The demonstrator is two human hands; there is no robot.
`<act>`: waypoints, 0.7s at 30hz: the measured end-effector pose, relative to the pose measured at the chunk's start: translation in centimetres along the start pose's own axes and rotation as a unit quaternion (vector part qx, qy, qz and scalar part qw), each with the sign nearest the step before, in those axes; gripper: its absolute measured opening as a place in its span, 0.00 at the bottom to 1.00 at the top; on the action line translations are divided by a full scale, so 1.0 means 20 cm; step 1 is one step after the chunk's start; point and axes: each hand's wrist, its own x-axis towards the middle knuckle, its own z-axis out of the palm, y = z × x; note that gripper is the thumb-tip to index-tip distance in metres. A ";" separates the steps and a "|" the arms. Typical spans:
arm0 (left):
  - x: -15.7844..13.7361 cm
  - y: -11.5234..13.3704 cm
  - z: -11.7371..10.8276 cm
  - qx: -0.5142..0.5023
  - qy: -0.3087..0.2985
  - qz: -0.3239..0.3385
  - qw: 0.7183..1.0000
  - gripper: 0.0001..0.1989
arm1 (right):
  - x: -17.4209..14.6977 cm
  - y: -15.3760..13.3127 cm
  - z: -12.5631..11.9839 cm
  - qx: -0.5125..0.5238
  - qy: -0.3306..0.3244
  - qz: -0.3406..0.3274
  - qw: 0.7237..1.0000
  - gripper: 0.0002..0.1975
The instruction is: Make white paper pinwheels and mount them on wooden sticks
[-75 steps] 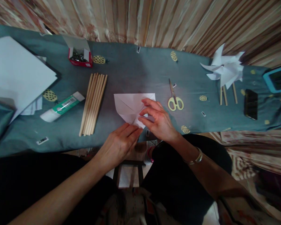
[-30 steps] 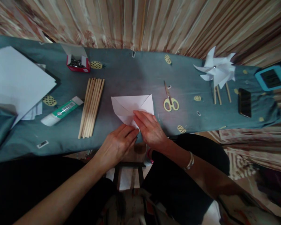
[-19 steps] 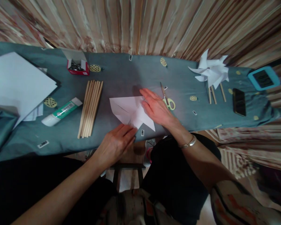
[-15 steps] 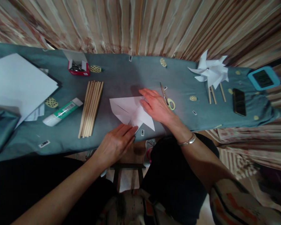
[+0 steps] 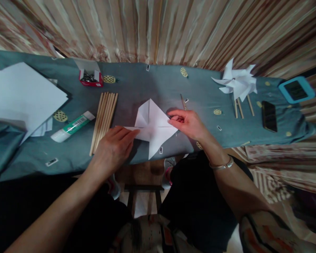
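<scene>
A white sheet of paper (image 5: 158,121), cut and partly folded into a pinwheel shape, is between my two hands at the middle of the table. My left hand (image 5: 116,142) pinches its left point between thumb and fingers. At the right corner, my right hand (image 5: 186,123) has its fingers curled and closed on the paper's edge. The scissors (image 5: 183,102) lie just behind my right hand, which hides their handles. Left of the paper, several wooden sticks (image 5: 104,119) lie side by side, close to my left hand.
A glue tube (image 5: 73,126), a stack of white paper (image 5: 28,95) and a red box of metal pieces (image 5: 91,78) are on the left. On the right lie finished white pinwheels (image 5: 238,82) on sticks, a phone (image 5: 269,116) and a blue-framed device (image 5: 297,89). A curtain (image 5: 152,31) hangs behind.
The paper has turned, so its points now face different ways. My left hand has moved left to a point of it, and my right hand has shifted slightly right and curled its fingers.
</scene>
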 end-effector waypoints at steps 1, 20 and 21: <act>0.01 -0.02 0.00 0.002 0.001 -0.003 1.000 0.14 | -0.02 0.00 0.01 0.024 -0.009 0.016 1.000 0.17; -0.01 0.22 0.05 -0.022 -0.082 0.044 0.995 0.07 | -0.22 -0.05 0.04 -0.065 -0.028 0.030 0.997 0.08; -0.01 0.22 0.05 -0.023 -0.079 0.045 0.996 0.07 | -0.23 -0.06 0.03 -0.082 -0.021 0.021 0.996 0.08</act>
